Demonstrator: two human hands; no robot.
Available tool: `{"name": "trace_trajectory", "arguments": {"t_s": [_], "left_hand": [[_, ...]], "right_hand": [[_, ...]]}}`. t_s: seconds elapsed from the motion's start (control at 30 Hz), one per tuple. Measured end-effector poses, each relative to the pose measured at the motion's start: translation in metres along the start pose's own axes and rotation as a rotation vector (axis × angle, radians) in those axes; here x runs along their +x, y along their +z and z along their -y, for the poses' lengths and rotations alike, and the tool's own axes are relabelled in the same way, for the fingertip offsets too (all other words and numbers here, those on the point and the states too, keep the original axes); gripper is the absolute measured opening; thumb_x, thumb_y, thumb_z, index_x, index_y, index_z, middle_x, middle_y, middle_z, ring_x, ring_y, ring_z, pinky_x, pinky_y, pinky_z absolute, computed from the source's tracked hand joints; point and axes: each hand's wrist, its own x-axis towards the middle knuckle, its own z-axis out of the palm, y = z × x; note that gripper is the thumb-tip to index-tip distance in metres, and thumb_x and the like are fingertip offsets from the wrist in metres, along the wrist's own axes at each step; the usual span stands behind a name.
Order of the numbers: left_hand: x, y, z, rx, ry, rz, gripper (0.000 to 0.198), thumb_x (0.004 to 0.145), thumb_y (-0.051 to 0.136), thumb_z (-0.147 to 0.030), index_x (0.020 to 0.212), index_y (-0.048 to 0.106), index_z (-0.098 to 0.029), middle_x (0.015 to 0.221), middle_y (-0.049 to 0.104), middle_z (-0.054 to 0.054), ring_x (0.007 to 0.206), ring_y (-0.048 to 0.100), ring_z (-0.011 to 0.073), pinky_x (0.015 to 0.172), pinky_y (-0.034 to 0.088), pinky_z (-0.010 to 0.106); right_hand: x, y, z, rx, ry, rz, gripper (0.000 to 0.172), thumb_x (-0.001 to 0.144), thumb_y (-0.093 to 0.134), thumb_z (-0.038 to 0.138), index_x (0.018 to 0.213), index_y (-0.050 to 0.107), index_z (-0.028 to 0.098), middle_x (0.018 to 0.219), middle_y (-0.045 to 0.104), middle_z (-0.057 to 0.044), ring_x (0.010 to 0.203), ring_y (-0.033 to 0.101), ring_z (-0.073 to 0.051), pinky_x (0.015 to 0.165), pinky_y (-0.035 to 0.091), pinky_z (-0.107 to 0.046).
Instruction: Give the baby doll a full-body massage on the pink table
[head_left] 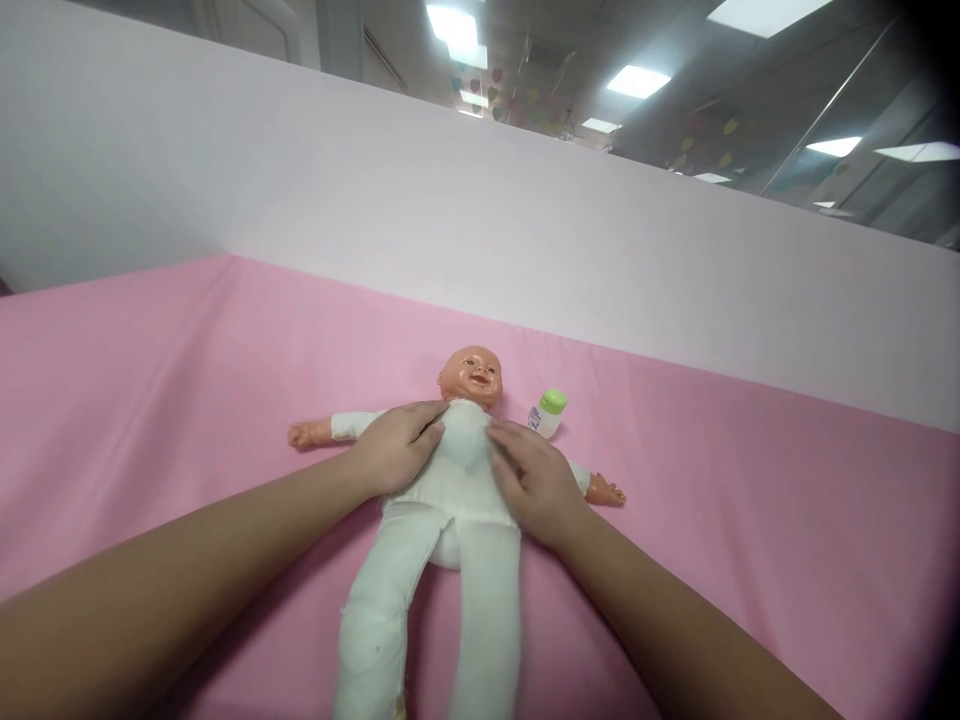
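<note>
A baby doll (466, 480) with a white cloth body and a hard plastic head lies on its back, arms spread wide, in the middle of the head view. My left hand (397, 445) rests on the left side of its chest, fingers stretched toward the neck. On the right side of the chest lies my right hand (536, 480), its fingers extended and slightly blurred. Neither hand grips anything. Just beyond my right hand, by the doll's shoulder, is a small clear bottle (548, 414) with a green cap; its lower part is partly hidden.
A pink sheet (690, 480) with some creases covers the surface under the doll. Behind it rises a white wall panel (450, 220). Above that panel, glass with heart-shaped decorations and bright ceiling lights (637, 82) shows.
</note>
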Motion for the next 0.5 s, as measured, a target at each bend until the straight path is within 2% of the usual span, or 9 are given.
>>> {"name": "trace_trajectory", "arguments": {"t_s": [0.07,0.13,0.2,0.27,0.33,0.43,0.5], "left_hand": [[0.0,0.001,0.001,0.015,-0.001,0.001,0.055,0.106,0.04,-0.046,0.151,0.058,-0.019,0.151,0.063,0.009,0.139,0.058,0.0304,0.12,0.042,0.046],[0.0,0.001,0.001,0.042,-0.019,-0.005,0.056,0.106,0.041,-0.045,0.153,0.056,-0.018,0.151,0.062,0.01,0.139,0.059,0.0305,0.119,0.043,0.047],[-0.001,0.002,0.001,0.064,-0.042,-0.007,0.058,0.106,0.041,-0.044,0.155,0.053,-0.015,0.153,0.06,0.011,0.14,0.058,0.0304,0.12,0.042,0.047],[-0.001,0.002,0.001,0.073,-0.05,-0.002,0.059,0.106,0.04,-0.043,0.155,0.052,-0.013,0.154,0.059,0.012,0.141,0.057,0.03,0.121,0.042,0.047],[-0.002,0.003,0.0,0.071,-0.042,0.004,0.058,0.106,0.04,-0.043,0.154,0.053,-0.013,0.152,0.061,0.012,0.139,0.058,0.0296,0.12,0.043,0.046],[-0.002,0.004,-0.001,0.069,-0.027,-0.002,0.055,0.106,0.04,-0.042,0.151,0.056,-0.015,0.149,0.064,0.011,0.136,0.061,0.0295,0.117,0.046,0.046],[-0.001,0.005,-0.001,0.07,-0.026,-0.011,0.055,0.106,0.041,-0.042,0.151,0.057,-0.014,0.149,0.064,0.011,0.136,0.061,0.0299,0.117,0.046,0.047]], "right_hand": [[-0.007,-0.004,0.018,0.104,-0.211,0.078,0.047,0.102,0.055,0.041,0.144,0.062,0.02,0.153,0.06,-0.011,0.144,0.054,-0.026,0.122,0.042,-0.045],[-0.013,-0.008,0.038,0.212,-0.475,0.186,0.061,0.099,0.056,0.058,0.147,0.058,0.02,0.155,0.058,-0.013,0.147,0.051,-0.027,0.126,0.037,-0.046],[-0.017,-0.01,0.052,0.25,-0.599,0.292,0.07,0.098,0.055,0.065,0.149,0.055,0.018,0.153,0.06,-0.013,0.149,0.049,-0.025,0.131,0.026,-0.047],[-0.017,-0.01,0.057,0.242,-0.594,0.383,0.074,0.098,0.053,0.068,0.152,0.053,0.017,0.154,0.059,-0.013,0.151,0.046,-0.024,0.133,0.019,-0.046],[-0.013,-0.01,0.051,0.198,-0.508,0.433,0.077,0.098,0.053,0.071,0.155,0.05,0.018,0.158,0.055,-0.013,0.155,0.04,-0.026,0.134,0.013,-0.05],[-0.006,-0.007,0.029,0.116,-0.341,0.447,0.077,0.1,0.051,0.071,0.16,0.044,0.024,0.168,0.041,-0.01,0.161,0.026,-0.031,0.133,0.006,-0.059],[-0.001,-0.004,0.012,0.086,-0.246,0.42,0.071,0.103,0.046,0.068,0.162,0.041,0.029,0.173,0.03,-0.007,0.163,0.019,-0.032,0.132,0.007,-0.061]]}}
